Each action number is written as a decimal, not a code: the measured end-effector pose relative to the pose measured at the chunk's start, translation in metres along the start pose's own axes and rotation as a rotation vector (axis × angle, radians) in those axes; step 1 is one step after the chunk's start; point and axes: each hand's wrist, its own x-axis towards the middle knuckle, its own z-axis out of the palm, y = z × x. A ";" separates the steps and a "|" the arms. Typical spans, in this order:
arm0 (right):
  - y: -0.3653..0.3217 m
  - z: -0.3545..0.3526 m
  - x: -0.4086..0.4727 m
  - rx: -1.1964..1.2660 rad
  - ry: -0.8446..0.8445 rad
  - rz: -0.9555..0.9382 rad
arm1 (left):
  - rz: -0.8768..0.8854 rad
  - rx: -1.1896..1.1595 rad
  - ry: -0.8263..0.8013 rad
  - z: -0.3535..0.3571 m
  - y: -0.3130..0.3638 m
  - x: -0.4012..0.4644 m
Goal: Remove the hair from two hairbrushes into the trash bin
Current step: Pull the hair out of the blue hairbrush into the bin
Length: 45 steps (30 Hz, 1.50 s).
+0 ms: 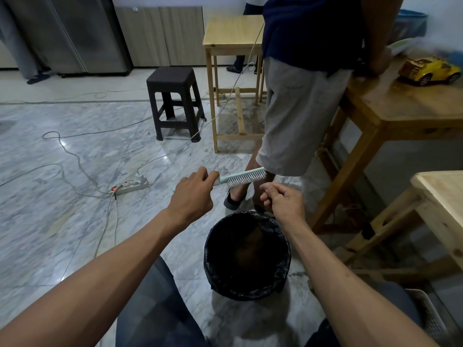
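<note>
One hairbrush in view: a pale mint-green plastic hairbrush [244,177] with white bristles, held level above and just beyond the trash bin. The second brush of the task is not visible.

Left hand [195,194]: closed around the brush handle, bristles turned down and toward the person.

Right hand [283,201]: just beside the bristle head, below it, thumb and forefinger pinched together. Whether any hair lies between the fingertips cannot be told; strands would be too fine to show.

Round trash bin [246,254] lined with a black plastic bag: stands on the grey marble floor [62,196] between the person's knees, mouth open, directly under the right forearm.

Handling, as judged: brush light and rigid, handle smooth, so a full wrap at the handle suits it. Bristles stiff but springy; hair is best pinched near the bristle roots and drawn outward along them. Loose hair is near weightless and clings to skin, so releasing it low over the bin mouth seems wise.

Nearby: a standing person's legs [283,126], light wooden tables [400,106].
</note>
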 end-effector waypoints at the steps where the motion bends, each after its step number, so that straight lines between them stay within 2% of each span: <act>1: 0.000 0.000 -0.001 -0.033 -0.010 -0.001 | 0.008 -0.003 -0.010 -0.001 0.001 -0.002; 5: 0.004 0.005 -0.005 -0.335 -0.181 -0.046 | 0.047 -0.022 -0.047 0.000 0.008 -0.007; 7: 0.003 0.010 -0.007 -0.351 -0.197 -0.074 | 0.084 0.030 -0.076 0.000 0.012 -0.009; 9: -0.004 0.011 -0.005 -0.183 -0.117 -0.070 | 0.161 0.152 -0.131 -0.002 0.014 -0.011; 10: -0.008 0.010 0.000 -0.098 -0.019 -0.061 | 0.184 0.207 -0.130 -0.001 0.012 -0.011; 12: -0.013 0.003 0.011 -0.051 0.158 -0.030 | 0.145 0.231 -0.118 -0.001 0.005 -0.014; 13: -0.012 -0.002 0.015 -0.062 0.180 0.005 | 0.098 0.217 -0.111 -0.001 0.001 -0.014; 14: -0.011 -0.006 0.016 -0.082 0.136 0.055 | 0.046 0.195 -0.102 -0.001 -0.002 -0.014; 16: -0.004 -0.008 0.010 -0.191 -0.083 0.162 | -0.026 0.153 -0.071 -0.003 -0.006 -0.014; 19: 0.008 -0.007 0.002 -0.628 -0.446 0.258 | -0.024 0.104 -0.028 -0.005 -0.004 -0.010; 21: 0.006 -0.006 0.002 -0.747 -0.575 0.403 | 0.005 0.077 0.010 -0.006 -0.001 -0.008; 23: 0.002 -0.002 0.007 -0.700 -0.553 0.467 | 0.022 0.051 0.020 -0.007 0.001 -0.007; 25: 0.001 0.000 0.017 -0.647 -0.474 0.384 | 0.016 0.007 0.029 -0.005 0.002 -0.008; 28: -0.008 0.002 0.027 -0.260 -0.371 0.331 | -0.021 -0.116 0.003 -0.002 0.004 -0.010; 30: -0.018 0.002 0.025 -0.015 -0.366 0.305 | 0.001 -0.190 -0.029 0.000 0.010 -0.013; 34: -0.021 0.008 0.021 0.269 -0.240 0.316 | 0.009 -0.308 -0.094 0.004 0.023 -0.017; 36: -0.015 0.013 0.018 0.231 -0.133 0.288 | -0.027 -0.364 -0.130 0.008 0.028 -0.017; 39: -0.001 0.018 0.013 0.058 -0.069 0.191 | -0.124 -0.438 -0.196 0.010 0.032 -0.018; 41: 0.007 0.020 0.013 -0.029 -0.085 0.166 | -0.145 -0.408 -0.196 0.013 0.032 -0.020; 45: 0.007 0.014 0.011 -0.043 -0.142 0.173 | -0.143 -0.282 -0.189 0.015 0.035 -0.023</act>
